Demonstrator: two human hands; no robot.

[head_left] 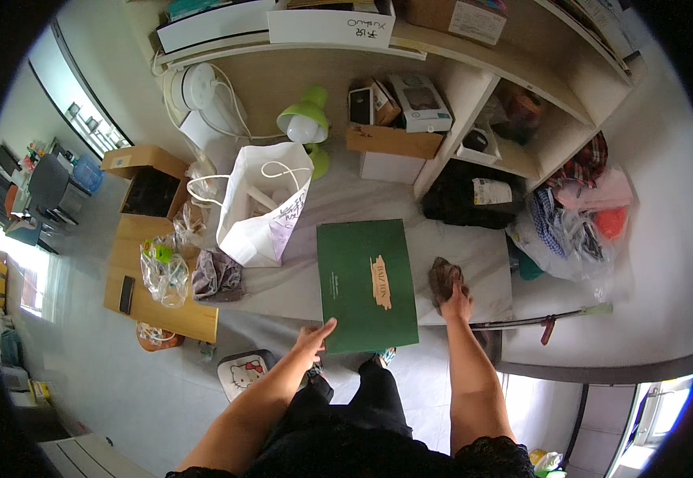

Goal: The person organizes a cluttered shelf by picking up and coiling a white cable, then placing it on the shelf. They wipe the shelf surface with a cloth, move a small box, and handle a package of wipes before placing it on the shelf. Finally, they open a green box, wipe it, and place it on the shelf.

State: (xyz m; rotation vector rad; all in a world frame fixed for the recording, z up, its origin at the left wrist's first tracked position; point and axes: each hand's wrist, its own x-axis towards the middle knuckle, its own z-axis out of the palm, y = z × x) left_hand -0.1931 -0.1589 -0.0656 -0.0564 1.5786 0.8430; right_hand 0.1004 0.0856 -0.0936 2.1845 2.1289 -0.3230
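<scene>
A flat dark green box [362, 319] with a gold patch and light print on its lid lies before me, its near end jutting past the table's front edge. My left hand [311, 338] grips its near left edge, thumb on top and the other fingers hidden below. On the marble-patterned table [474, 259], to the right of the box, a crumpled brown cloth [444, 280] is under my right hand [457, 303]. Those fingers are closed over the cloth and press it against the tabletop.
Left of the box stand a white paper bag [243, 215], grey crumpled cloth [217, 277] and clear plastic bags [163, 275]. Behind are a green lamp [308, 119] and an open carton [394, 142]. A black bundle [470, 195] and stuffed plastic bag [557, 231] sit at right.
</scene>
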